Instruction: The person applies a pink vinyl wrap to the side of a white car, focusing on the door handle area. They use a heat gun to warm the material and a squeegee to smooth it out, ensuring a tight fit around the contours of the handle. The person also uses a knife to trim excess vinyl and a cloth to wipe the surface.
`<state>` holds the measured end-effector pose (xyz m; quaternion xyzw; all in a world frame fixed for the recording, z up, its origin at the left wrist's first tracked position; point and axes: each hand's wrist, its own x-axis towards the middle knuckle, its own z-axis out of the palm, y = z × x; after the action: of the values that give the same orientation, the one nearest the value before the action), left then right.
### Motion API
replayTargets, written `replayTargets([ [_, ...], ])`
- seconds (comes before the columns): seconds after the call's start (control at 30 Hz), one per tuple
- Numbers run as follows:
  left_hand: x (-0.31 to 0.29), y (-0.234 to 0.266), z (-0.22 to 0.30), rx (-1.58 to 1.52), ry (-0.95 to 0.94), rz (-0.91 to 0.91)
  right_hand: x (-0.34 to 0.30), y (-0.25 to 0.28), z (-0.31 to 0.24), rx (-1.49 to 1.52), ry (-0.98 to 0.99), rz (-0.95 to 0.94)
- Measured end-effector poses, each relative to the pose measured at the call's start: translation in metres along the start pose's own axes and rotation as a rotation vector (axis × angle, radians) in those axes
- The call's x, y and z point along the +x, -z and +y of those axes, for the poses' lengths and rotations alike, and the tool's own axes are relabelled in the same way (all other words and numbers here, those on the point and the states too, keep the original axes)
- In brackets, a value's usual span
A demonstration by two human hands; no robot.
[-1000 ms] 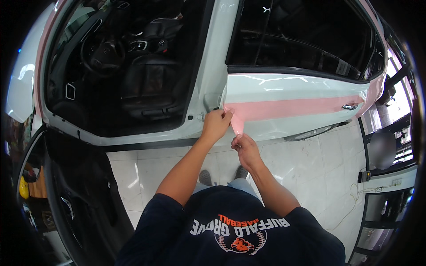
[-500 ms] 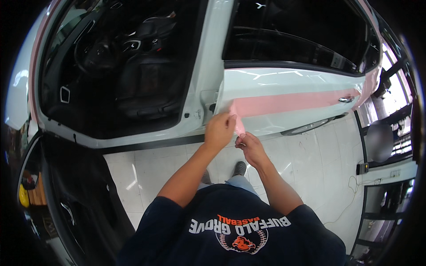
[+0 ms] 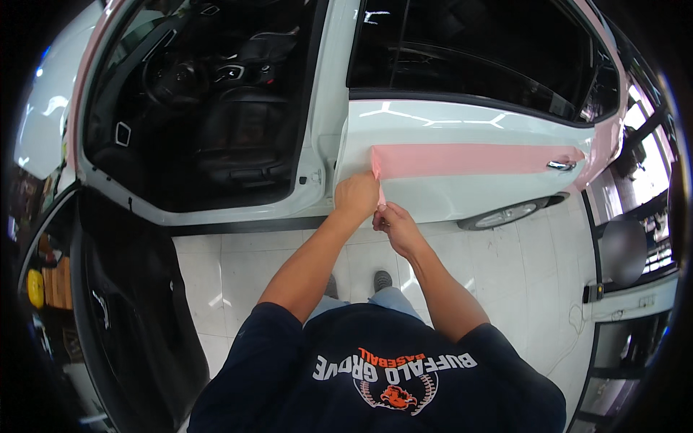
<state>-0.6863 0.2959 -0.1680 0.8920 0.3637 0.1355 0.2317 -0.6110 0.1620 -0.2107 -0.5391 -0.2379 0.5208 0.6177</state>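
Observation:
A long pink film strip (image 3: 469, 160) runs along the white rear door (image 3: 447, 196) of a car, up to the door handle (image 3: 561, 165). Its left end is loose and hangs down toward my hands as a narrow, creased flap. At the door's front edge my left hand (image 3: 356, 196) is closed on the upper part of this flap, its fingertips partly hidden. Just below and to the right, my right hand (image 3: 398, 227) pinches the flap's lower tip between thumb and fingers.
To the left is the open front doorway with a black seat (image 3: 242, 133) and steering wheel (image 3: 177, 79). The open front door (image 3: 137, 289) stands at lower left. A rear wheel (image 3: 505, 215) sits to the right. A cable (image 3: 574, 321) lies on the tiled floor.
The loose end now looks narrower and more gathered between my hands. Both hands stay closed on it and sit slightly higher and further left in view; the view itself has shifted a little.

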Motion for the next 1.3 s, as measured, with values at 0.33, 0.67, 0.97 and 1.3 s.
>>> replayTargets([
  [0.33, -0.064, -0.04, 0.056, 0.195, 0.034, 0.093, -0.004, 0.092, -0.011, 0.062, -0.192, -0.268],
  [0.67, -0.121, -0.062, 0.119, 0.211, -0.105, 0.107, 0.006, 0.076, -0.035, 0.582, -0.232, 0.142],
  [0.97, -0.205, -0.083, 0.173, 0.111, -0.291, 0.058, -0.132, 0.106, -0.04, 0.426, -0.043, 0.344],
  [1.3, -0.305, -0.108, 0.262, 0.119, -0.447, -0.009, -0.275, 0.168, -0.024, 0.422, -0.025, 0.377],
])
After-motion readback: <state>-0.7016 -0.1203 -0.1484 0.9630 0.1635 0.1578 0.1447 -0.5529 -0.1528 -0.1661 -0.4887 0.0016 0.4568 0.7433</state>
